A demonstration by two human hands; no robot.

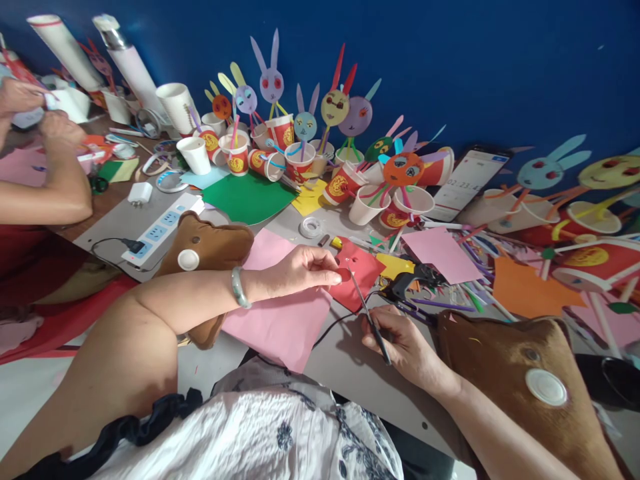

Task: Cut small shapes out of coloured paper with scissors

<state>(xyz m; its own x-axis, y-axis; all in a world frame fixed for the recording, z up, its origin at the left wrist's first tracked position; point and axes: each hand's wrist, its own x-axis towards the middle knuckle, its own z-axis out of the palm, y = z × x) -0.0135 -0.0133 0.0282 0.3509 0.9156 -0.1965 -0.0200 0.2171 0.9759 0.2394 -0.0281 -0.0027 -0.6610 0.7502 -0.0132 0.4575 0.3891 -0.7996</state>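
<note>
Thumb and fingers of my left hand (315, 268) are pinched on a small red paper piece (343, 276). My right hand (395, 340) is closed round the dark handle of a slim tool (373, 320), whose thin tip points up toward that piece; the tool's exact kind is hard to tell. Below and behind the tip lies a red paper sheet (363, 270) on the table. Pink paper (285, 313) lies under my left forearm. A black glue gun (407, 283) rests just beyond my right hand.
Paper cups with rabbit faces (305, 127) line the blue wall. Brown cushions (505, 387) lie on both sides. A power strip (165, 227), green paper (247, 200) and a phone (467, 183) are farther back. Another person's arms (45, 180) are at the left.
</note>
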